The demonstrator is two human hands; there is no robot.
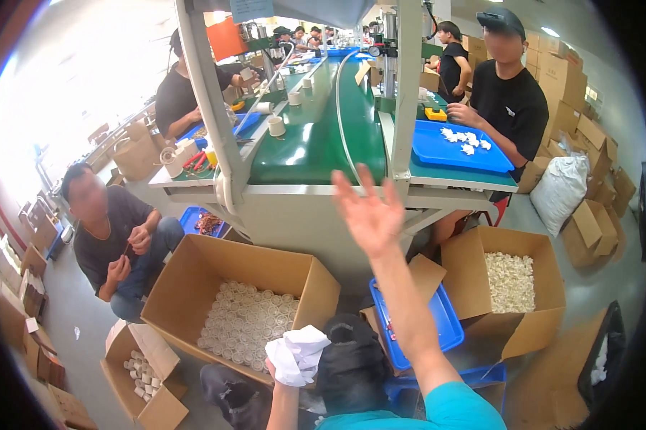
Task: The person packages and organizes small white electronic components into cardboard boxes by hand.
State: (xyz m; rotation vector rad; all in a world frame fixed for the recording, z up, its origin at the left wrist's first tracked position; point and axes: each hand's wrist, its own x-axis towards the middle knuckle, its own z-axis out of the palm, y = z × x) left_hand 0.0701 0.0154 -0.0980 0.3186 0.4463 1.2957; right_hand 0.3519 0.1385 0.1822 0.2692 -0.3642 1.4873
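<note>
My right hand (372, 215) reaches forward, palm up and fingers spread, before the near end of the green conveyor belt (316, 136). Nothing is in it. Low in the middle, my left hand (273, 370) grips a crumpled white cloth or tissue (298, 356), which hides most of the fingers. Just beyond it is a large open cardboard box (187, 287) with many clear round plastic parts (248, 322) inside. A blue tray (438, 315) lies beneath my right forearm.
A cardboard box (473, 272) of small cream parts stands right; a smaller one (169, 355) with white cylinders, left. White cups (276, 127) sit on the belt. A person (126, 236) crouches left; another works behind a blue tray (445, 154). Metal posts (407, 93) flank the belt.
</note>
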